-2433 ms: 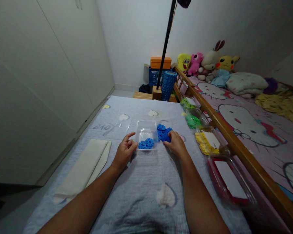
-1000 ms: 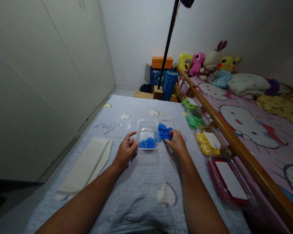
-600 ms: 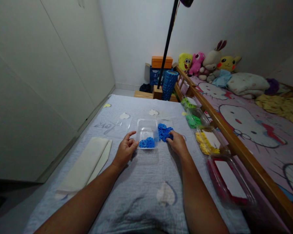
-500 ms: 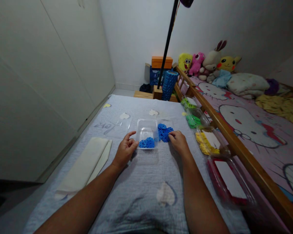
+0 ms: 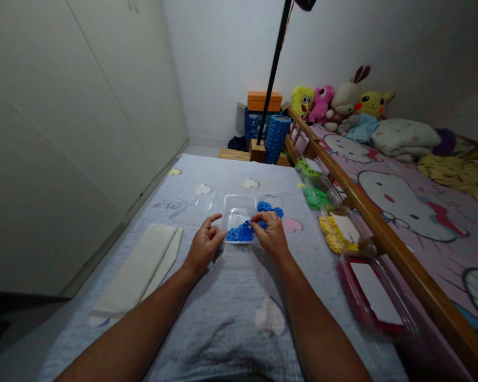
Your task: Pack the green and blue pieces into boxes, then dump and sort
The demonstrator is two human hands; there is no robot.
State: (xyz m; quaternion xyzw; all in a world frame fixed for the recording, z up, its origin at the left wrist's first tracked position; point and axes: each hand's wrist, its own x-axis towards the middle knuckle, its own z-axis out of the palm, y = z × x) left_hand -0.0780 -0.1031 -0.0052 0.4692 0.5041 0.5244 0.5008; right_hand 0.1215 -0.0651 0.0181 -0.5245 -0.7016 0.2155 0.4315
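The right hand [image 5: 271, 234] had moved left since the earlier frame, from the blue pile [image 5: 266, 208] to the right side of the clear tub [image 5: 239, 242] at the frame's centre. Its thumb and forefinger were pinched nearly together on a blue piece [image 5: 246, 225], just above the near right part of the tub; how many pieces it held could not be told. The left hand [image 5: 203, 243] had stayed at the tub's left side, half open, fingers loosely curled and thumb at the near left corner; whether it pressed the wall was unclear. More blue discs [image 5: 233, 235] lay inside, along the tub's near edge, while the pile, partly hidden by the right hand, sat just right of the tub on the counter [image 5: 223, 318]. A folded cloth [image 5: 139, 268] lay at lower left. Down the right side, beside the bed rail [image 5: 354, 208], ran four boxes: lime [image 5: 308, 168], green [image 5: 316, 197], yellow [image 5: 336, 233] and, at lower right, red [image 5: 372, 292]. Plush toys [image 5: 344, 101] sat at upper right.
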